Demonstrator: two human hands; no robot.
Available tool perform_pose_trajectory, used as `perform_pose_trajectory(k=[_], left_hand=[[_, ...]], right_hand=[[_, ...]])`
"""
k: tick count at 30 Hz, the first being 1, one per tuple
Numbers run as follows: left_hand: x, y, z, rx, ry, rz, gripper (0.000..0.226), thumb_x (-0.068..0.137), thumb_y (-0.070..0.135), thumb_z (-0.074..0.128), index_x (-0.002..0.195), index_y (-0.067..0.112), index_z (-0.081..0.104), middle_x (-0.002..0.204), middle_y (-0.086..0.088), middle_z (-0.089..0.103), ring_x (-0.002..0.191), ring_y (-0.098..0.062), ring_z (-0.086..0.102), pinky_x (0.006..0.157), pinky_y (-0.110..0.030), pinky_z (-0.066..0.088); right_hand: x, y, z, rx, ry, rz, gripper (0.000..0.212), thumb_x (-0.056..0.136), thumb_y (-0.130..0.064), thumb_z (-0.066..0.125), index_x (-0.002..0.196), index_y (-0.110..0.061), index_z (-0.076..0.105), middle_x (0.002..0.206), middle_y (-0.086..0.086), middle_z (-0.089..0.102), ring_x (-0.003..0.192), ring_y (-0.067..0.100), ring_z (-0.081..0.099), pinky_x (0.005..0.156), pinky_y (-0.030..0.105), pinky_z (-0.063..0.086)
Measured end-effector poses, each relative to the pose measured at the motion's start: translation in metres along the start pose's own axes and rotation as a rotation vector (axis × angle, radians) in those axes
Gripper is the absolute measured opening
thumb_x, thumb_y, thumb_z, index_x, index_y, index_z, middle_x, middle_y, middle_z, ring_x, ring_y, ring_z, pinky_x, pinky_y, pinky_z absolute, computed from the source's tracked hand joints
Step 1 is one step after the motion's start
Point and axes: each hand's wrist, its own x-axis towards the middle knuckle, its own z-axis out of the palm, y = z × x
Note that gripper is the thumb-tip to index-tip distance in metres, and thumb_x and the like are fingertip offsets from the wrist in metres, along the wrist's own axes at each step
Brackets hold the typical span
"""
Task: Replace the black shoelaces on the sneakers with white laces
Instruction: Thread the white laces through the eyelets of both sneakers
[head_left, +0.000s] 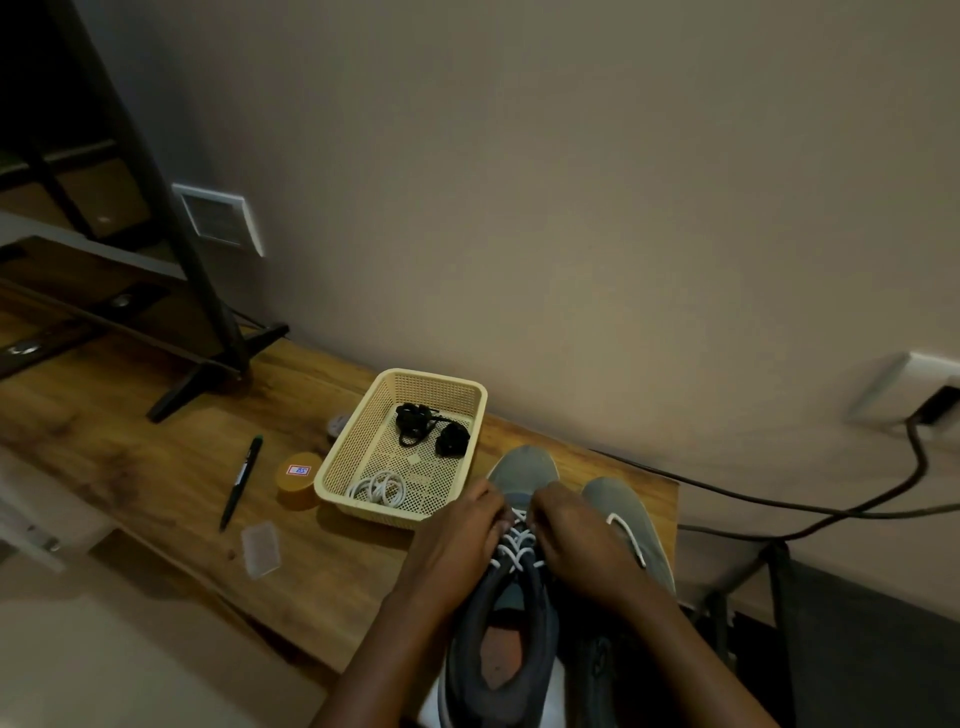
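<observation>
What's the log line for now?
step: lacing | left hand: pinches white lace | right hand: same lace | sneaker: white crossings visible | basket: black laces

Single wide head-worn view, forward and down, close over sneakers (522, 465) on table (156, 467)

Fingertips of left hand (457, 540) and right hand (576, 540): hidden over white lace (514, 552).
Laced sneaker (511, 639): heel cut off at bottom edge.
Orange tub label (298, 471): unreadable.
Round item (336, 425) behind basket (374, 512): part-hidden, unidentifiable.
</observation>
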Motion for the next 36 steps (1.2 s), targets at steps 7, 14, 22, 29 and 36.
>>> perform_pose_trajectory(k=[7,14,22,29,36], left_hand=[[-0.002,0.007,-0.01,-0.056,0.102,-0.073,0.015,0.098,0.024,0.042,0.101,0.02,0.056,0.102,0.005,0.057,0.09,-0.016,0.056,0.075,-0.034,0.045],[-0.049,0.017,-0.014,-0.419,-0.155,-0.21,0.08,0.075,0.035,0.063,0.143,0.04,0.022,0.143,0.019,0.034,0.13,-0.003,0.035,0.107,-0.035,0.038],[-0.052,0.047,0.008,-0.064,0.082,-0.355,0.059,0.097,0.024,0.042,0.15,0.024,0.015,0.154,0.005,0.025,0.134,-0.015,0.033,0.102,-0.032,0.036],[-0.035,0.05,0.009,0.176,0.061,-0.408,0.054,0.094,0.032,0.052,0.143,0.025,0.029,0.141,0.003,0.038,0.123,-0.018,0.044,0.089,-0.031,0.044],[-0.027,0.046,0.019,0.15,0.224,-0.336,0.046,0.08,0.012,0.069,0.121,0.023,0.052,0.129,-0.002,0.051,0.093,-0.021,0.064,0.06,-0.032,0.053]], right_hand=[[0.0,0.009,-0.002,0.086,0.076,0.061,0.012,0.093,-0.011,0.046,0.082,-0.015,0.051,0.086,0.006,0.059,0.078,0.019,0.052,0.067,0.031,0.039],[-0.043,-0.015,-0.018,0.059,0.224,0.19,0.026,0.074,-0.05,0.049,0.095,-0.036,0.056,0.093,-0.019,0.054,0.091,0.004,0.046,0.098,0.036,0.025],[-0.042,-0.039,0.012,-0.229,0.203,0.264,0.026,0.08,-0.04,0.049,0.1,-0.024,0.052,0.101,-0.006,0.063,0.104,0.018,0.054,0.104,0.044,0.011],[-0.021,-0.035,0.019,-0.282,0.341,0.284,0.018,0.069,-0.03,0.067,0.073,-0.024,0.05,0.068,-0.001,0.063,0.071,0.021,0.061,0.09,0.041,0.028],[-0.025,-0.037,0.02,-0.382,0.356,0.293,0.034,0.039,-0.011,0.079,0.05,-0.021,0.048,0.038,0.001,0.046,0.037,0.02,0.046,0.069,0.035,0.026]])
